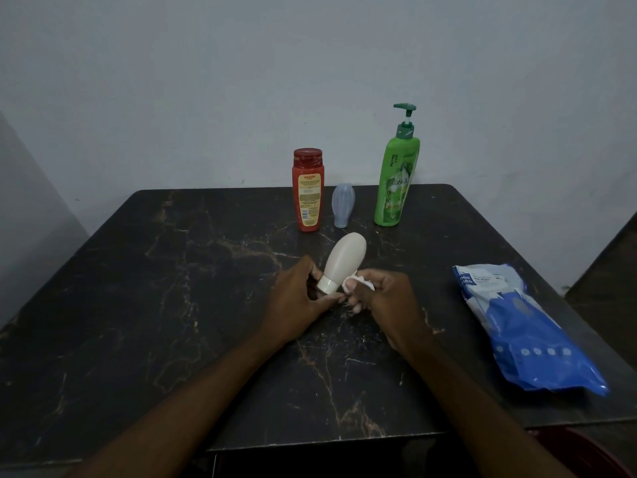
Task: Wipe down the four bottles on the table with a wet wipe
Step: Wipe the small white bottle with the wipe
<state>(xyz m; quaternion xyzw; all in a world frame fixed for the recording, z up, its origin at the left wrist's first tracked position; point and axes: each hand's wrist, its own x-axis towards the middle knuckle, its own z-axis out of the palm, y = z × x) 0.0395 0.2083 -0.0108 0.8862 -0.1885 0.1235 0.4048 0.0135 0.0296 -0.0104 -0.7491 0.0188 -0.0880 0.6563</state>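
- Pale, bare wall backs a dark, veined table (138, 305), and we work near its middle.
- Our left hand (296, 298) grips the beige bottle (344, 260) at its white cap end with fingers and thumb curled round the cap. The rounded body tilts up and away from us.
- Beyond the left hand and well apart from it, the red bottle (307, 191) stands upright near the far edge.
- Farther out than both hands, between them in line, the small translucent blue bottle (343, 205) stands on its narrow end.
- Our right hand (382, 298) pinches a bunched white wet wipe (358, 282) between thumb and fingers. It presses the wipe against the beige bottle's lower right side, just above the cap.
- Beyond the right hand, the green pump bottle (396, 181) stands upright.
- Well apart to the right of the right hand, the blue and white wipes pack (517, 326) lies flat.
- We judge the step in hand to be wiping the beige bottle, one of the four. We cannot tell whether the other three are done.
- The next move likely calls for the left hand to turn the bottle so the wipe reaches the far side and the rounded top. The cap grip should stay firm, since damp plastic may slip.
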